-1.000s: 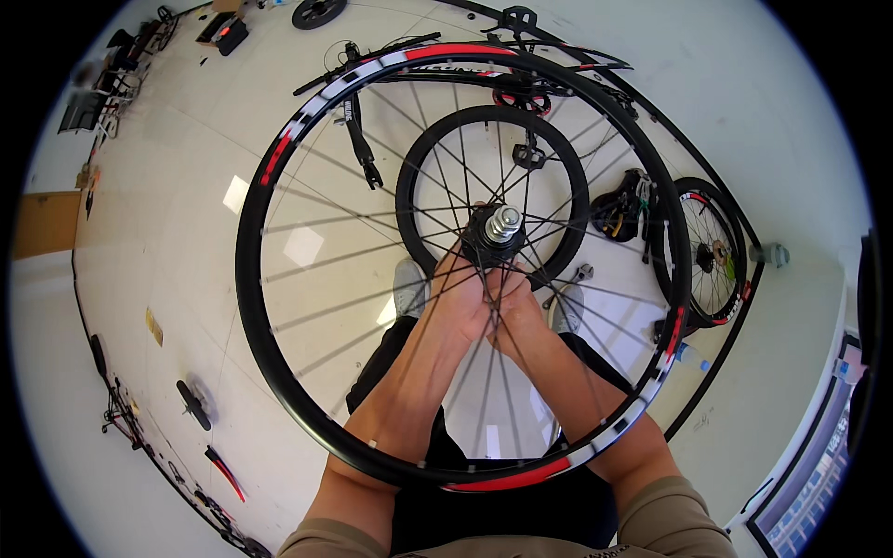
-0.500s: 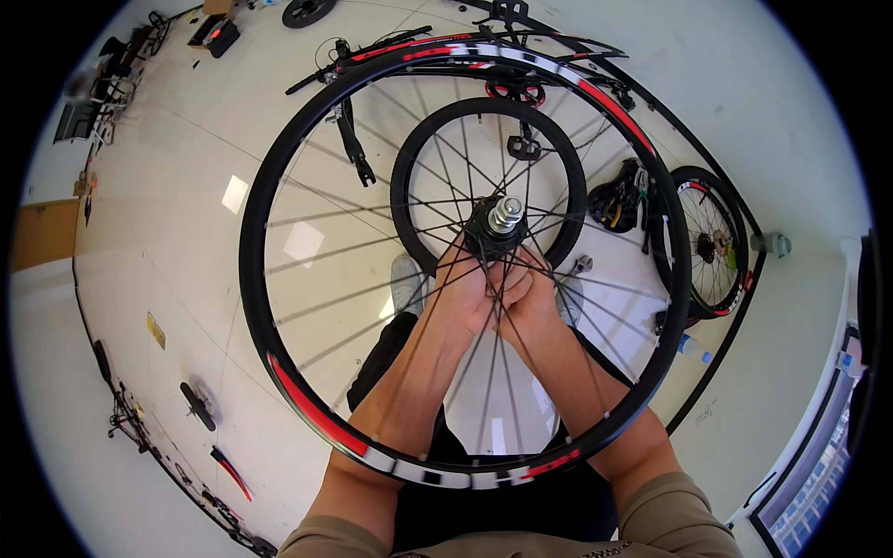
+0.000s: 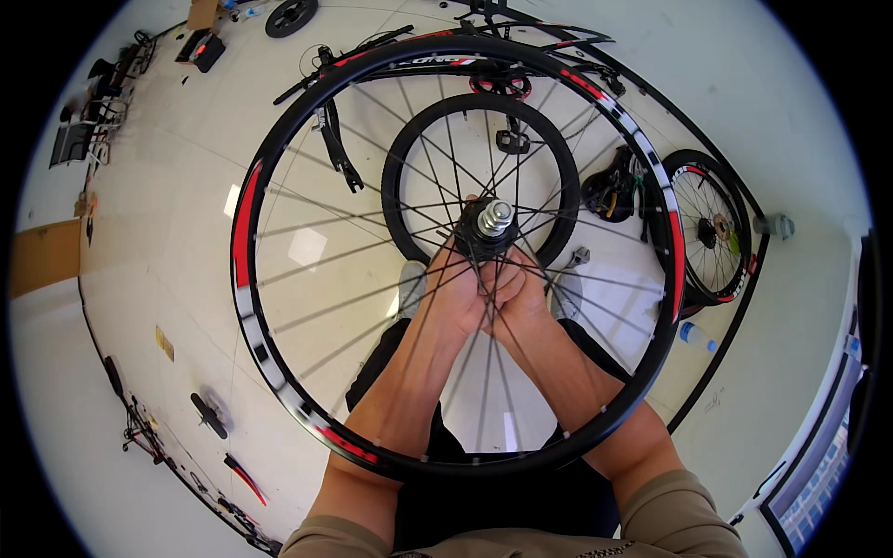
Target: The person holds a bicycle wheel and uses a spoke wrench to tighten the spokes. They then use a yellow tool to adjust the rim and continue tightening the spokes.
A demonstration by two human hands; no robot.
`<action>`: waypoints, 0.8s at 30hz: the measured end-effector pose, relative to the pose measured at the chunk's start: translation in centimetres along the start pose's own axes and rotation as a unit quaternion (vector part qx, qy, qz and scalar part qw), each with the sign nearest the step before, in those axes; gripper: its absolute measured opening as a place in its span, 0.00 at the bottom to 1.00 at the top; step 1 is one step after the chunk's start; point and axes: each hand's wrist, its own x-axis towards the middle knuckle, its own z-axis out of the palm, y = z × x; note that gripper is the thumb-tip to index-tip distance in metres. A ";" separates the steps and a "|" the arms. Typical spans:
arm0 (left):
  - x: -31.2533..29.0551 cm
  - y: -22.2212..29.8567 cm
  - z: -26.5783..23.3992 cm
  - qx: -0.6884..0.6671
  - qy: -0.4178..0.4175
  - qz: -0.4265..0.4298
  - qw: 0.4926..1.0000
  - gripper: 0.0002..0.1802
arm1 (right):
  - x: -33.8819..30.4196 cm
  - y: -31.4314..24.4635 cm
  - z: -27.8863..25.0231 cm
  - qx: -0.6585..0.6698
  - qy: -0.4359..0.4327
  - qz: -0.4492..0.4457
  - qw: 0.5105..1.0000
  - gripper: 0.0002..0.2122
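Note:
A spoked bicycle wheel (image 3: 676, 260), its black rim marked in red and white and bare of a tyre, lies almost flat in front of me. Its black hub (image 3: 476, 240) faces up, with a silver axle end and nuts (image 3: 496, 218) sticking out. Below the hub, my left hand (image 3: 454, 290) and my right hand (image 3: 517, 296) are closed close together, gripping the wheel at its axle. Spokes cross in front of both hands, and some fingertips are hidden under the hub.
Beneath, a wheel with a tyre (image 3: 389, 177) is on the floor beyond my shoes. An adjustable wrench (image 3: 579, 257) lies by my right shoe. Beyond are a bicycle frame (image 3: 428, 67), a black saddle (image 3: 609, 191), another wheel (image 3: 698, 179) against the wall and a water bottle (image 3: 696, 337).
The held wheel's rim has turned, its red and white marks shifting clockwise around it. Both hands keep their grip at the axle; the view has shifted slightly.

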 end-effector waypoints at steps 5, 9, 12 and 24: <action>-0.4 0.4 -0.1 0.008 0.042 -0.004 0.999 0.21 | -0.7 -0.3 0.7 -0.042 -0.036 0.037 0.998 0.13; 0.8 -0.7 -1.0 -0.030 -0.096 -0.047 0.994 0.19 | 0.2 -1.8 -1.3 0.028 -0.152 0.093 0.984 0.14; -0.5 0.6 -1.5 0.057 -0.057 -0.013 0.997 0.22 | -1.5 0.6 1.4 -0.061 0.032 0.029 0.997 0.11; -0.6 0.3 -1.4 -0.014 -0.017 -0.023 0.999 0.16 | -0.6 -0.5 -0.5 -0.002 -0.113 0.076 0.991 0.11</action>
